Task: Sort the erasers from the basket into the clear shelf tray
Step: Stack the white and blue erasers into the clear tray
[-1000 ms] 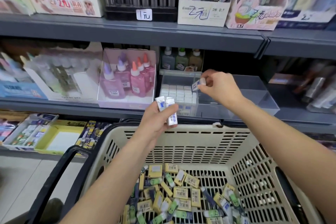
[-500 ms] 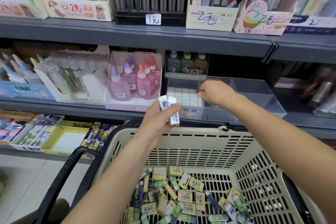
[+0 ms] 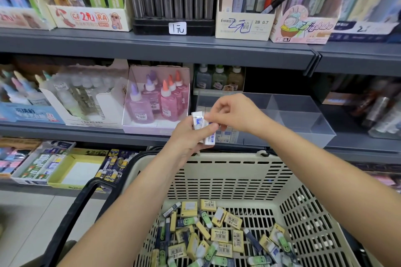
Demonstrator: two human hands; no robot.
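Left hand grips two white erasers; right hand pinches one, above the basket.

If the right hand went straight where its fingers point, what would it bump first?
The white erasers in the left hand; the right hand looks right at them, contact unclear.

The basket is matt cream plastic, kinda dull. The shelf tray is clear, glossy plastic. The shelves look like smooth grey painted metal. The erasers wear printed paper sleeves, and the glue bottles are shiny see-through plastic.
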